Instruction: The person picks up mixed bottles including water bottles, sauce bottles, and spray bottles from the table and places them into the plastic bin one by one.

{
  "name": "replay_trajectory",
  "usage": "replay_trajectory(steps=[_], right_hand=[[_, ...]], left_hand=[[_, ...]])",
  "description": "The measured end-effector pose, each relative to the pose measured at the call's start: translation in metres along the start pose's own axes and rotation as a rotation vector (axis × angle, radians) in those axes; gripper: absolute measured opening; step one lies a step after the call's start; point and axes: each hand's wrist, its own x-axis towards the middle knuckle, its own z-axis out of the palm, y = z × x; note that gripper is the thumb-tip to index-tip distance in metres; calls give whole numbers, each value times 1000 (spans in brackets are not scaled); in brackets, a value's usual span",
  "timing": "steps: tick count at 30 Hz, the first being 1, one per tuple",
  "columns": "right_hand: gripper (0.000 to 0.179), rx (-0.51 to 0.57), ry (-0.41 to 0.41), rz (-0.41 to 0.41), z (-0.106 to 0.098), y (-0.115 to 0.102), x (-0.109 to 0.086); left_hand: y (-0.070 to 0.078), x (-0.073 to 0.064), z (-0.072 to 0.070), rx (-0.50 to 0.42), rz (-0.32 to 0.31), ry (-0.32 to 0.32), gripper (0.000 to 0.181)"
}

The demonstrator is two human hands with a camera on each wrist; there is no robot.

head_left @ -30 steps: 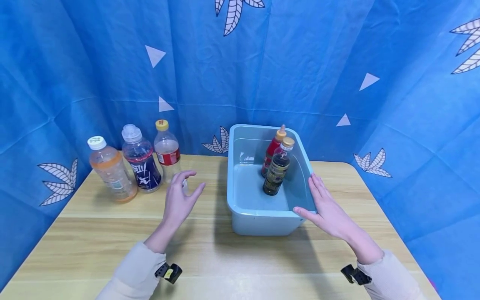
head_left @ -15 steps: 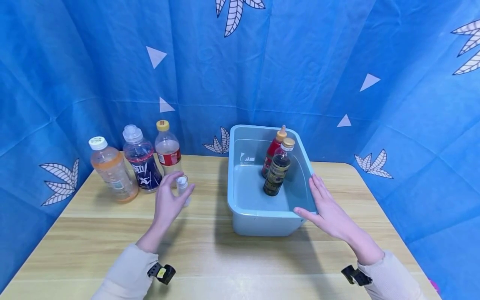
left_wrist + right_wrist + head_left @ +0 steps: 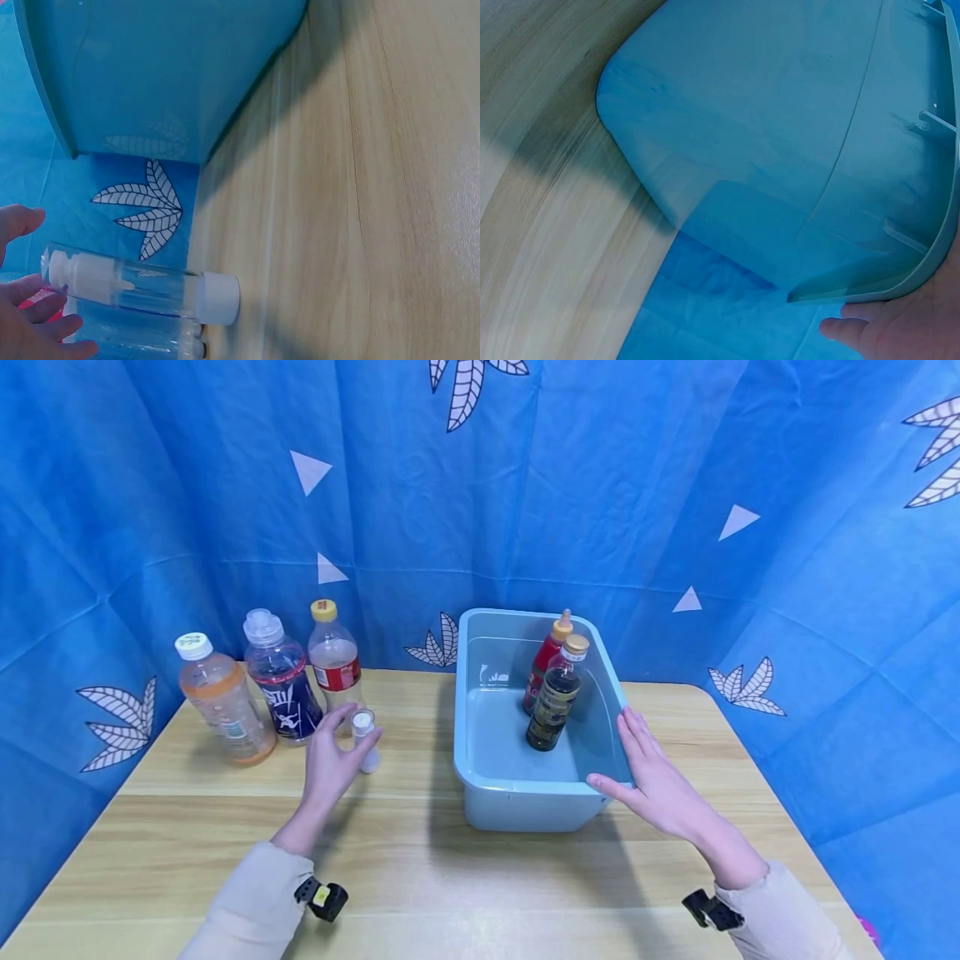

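A small clear bottle with a white pump-like top and a white base [image 3: 154,283] stands upright on the table. My left hand [image 3: 330,760] is around its upper part in the head view, thumb on the near side. In the left wrist view the thumb [image 3: 21,223] is apart from the bottle and the other fingers lie close to its top; contact is unclear. My right hand [image 3: 660,777] rests on the right rim of a light blue plastic bin [image 3: 498,783], fingers extended. Inside stand a dark bottle with a gold cap [image 3: 555,702] and a red squeeze bottle [image 3: 546,656].
Left of my left hand stand a yellow-capped bottle with a red label [image 3: 337,664], a dark-blue-labelled bottle [image 3: 288,697] and an orange-tinted bottle with a white cap [image 3: 228,710]. A blue patterned curtain [image 3: 600,485] closes off the wooden table's [image 3: 465,893] back and sides.
My left hand has moved left and slightly nearer to come around the small clear bottle, which was mostly hidden behind it earlier. The right hand and the bin have stayed put.
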Motion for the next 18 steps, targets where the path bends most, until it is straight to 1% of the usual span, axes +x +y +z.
replay_trajectory(steps=[5, 12, 18], right_hand=[[90, -1, -1, 2, -1, 0, 0], [90, -2, 4, 3, -1, -1, -1], [91, -6, 3, 4, -1, -2, -1]], left_hand=[[-4, 2, 0, -7, -35, -13, 53], [-7, 5, 1, -26, -68, -29, 51], [-9, 4, 2, -45, -76, -14, 49]])
